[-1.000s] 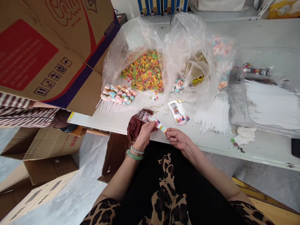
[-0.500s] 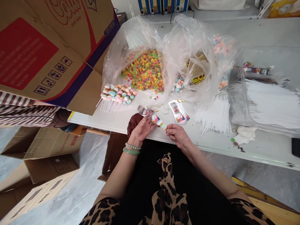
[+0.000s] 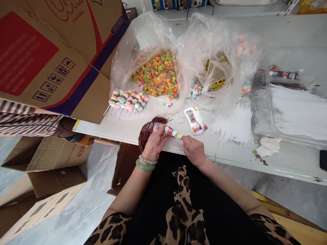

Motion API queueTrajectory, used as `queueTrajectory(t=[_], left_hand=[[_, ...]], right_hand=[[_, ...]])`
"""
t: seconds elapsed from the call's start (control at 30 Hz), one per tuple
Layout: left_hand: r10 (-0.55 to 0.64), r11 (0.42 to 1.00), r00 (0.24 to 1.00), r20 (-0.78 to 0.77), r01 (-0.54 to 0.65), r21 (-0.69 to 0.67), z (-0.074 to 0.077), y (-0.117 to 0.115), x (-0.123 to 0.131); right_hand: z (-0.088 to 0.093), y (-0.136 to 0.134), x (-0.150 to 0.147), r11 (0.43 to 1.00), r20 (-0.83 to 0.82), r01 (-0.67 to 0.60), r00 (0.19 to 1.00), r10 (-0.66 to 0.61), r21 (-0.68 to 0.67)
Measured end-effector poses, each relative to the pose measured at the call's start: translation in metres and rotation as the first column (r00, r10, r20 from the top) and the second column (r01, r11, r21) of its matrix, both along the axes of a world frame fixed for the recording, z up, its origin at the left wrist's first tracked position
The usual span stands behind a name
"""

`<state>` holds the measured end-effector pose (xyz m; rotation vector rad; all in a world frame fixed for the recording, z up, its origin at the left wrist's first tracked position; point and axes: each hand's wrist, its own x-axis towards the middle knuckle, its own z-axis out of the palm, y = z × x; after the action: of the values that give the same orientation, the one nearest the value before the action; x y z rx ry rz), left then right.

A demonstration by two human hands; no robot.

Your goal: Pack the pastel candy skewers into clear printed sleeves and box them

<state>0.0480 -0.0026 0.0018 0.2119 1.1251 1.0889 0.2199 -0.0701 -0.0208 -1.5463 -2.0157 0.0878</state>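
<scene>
Okay, on my feed the left hand point(image 3: 154, 144) is curled closed around a clear printed packet point(image 3: 153, 127), and a stick of pastel candy rings point(image 3: 175, 133) pokes out of it toward the right hand point(image 3: 194, 151), whose fingertips point(image 3: 184, 137) pinch the candy's far end. A maroon cloth point(image 3: 146, 136) lies under the left hand. Both forearms reach forward over my lap. At 12 o'clock, an open plastic bag point(image 3: 143, 41) holds a heap of colored candy rings point(image 3: 155, 76), with pastel candy skewers point(image 3: 126, 101) at 11 o'clock. At 1 o'clock, a second bag point(image 3: 204, 44) holds pastel candies point(image 3: 195, 90) and gold foil point(image 3: 218, 84). At 3 o'clock, loose white sticks point(image 3: 230, 126) lie on the surface point(image 3: 281, 163), beside a clear bag of more sticks point(image 3: 293, 112).
</scene>
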Motion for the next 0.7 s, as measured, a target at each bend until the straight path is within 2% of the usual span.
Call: queueTrajectory(t=[0.1, 0.2, 0.3, 0.37, 0.4, 0.43, 0.5, 0.53, 0.6, 0.63, 0.7], left_hand=[[-0.02, 0.998, 1.0, -0.018, 0.021, 0.062, -0.002, -0.004, 0.003], [-0.075, 0.991, 0.994, -0.083, 0.084, 0.105, -0.005, -0.006, 0.001], [-0.128, 0.983, 0.981, -0.144, 0.145, 0.114, -0.009, -0.007, -0.003], [-0.136, 0.98, 0.982, -0.127, 0.153, 0.128, -0.012, -0.007, -0.004], [-0.13, 0.98, 0.986, -0.102, 0.144, 0.139, -0.013, -0.007, -0.005], [-0.119, 0.98, 0.99, -0.072, 0.128, 0.15, -0.014, -0.006, -0.005], [-0.099, 0.981, 0.995, -0.026, 0.102, 0.167, -0.014, -0.005, -0.005], [-0.095, 0.98, 0.995, -0.017, 0.096, 0.175, -0.013, -0.005, -0.005], [-0.107, 0.976, 0.994, -0.021, 0.109, 0.189, -0.01, -0.005, -0.004], [-0.118, 0.973, 0.993, -0.029, 0.122, 0.194, -0.008, -0.005, -0.004], [-0.137, 0.969, 0.99, -0.042, 0.143, 0.201, -0.004, -0.006, -0.003]], right_hand=[[-0.003, -0.001, 0.001, 0.988, 0.217, -0.048, 0.976, 0.016, 0.146], [-0.005, -0.001, 0.004, 0.983, 0.251, -0.09, 0.967, 0.048, 0.161], [-0.002, -0.001, 0.005, 0.993, 0.087, -0.095, 0.992, 0.089, 0.064], [0.002, 0.0, 0.004, 0.994, -0.182, -0.078, 0.981, 0.063, -0.077], [0.004, 0.001, 0.003, 0.98, -0.348, -0.081, 0.937, 0.014, -0.181], [0.006, 0.002, 0.003, 0.95, -0.51, -0.105, 0.858, -0.064, -0.295], [0.011, 0.007, 0.002, 0.832, -0.738, -0.229, 0.615, -0.279, -0.506], [0.013, 0.009, 0.003, 0.756, -0.781, -0.311, 0.485, -0.394, -0.575], [0.015, 0.015, 0.006, 0.625, -0.775, -0.469, 0.271, -0.571, -0.625], [0.016, 0.017, 0.009, 0.574, -0.753, -0.536, 0.197, -0.628, -0.619], [0.016, 0.021, 0.014, 0.482, -0.703, -0.656, 0.107, -0.703, -0.581]])
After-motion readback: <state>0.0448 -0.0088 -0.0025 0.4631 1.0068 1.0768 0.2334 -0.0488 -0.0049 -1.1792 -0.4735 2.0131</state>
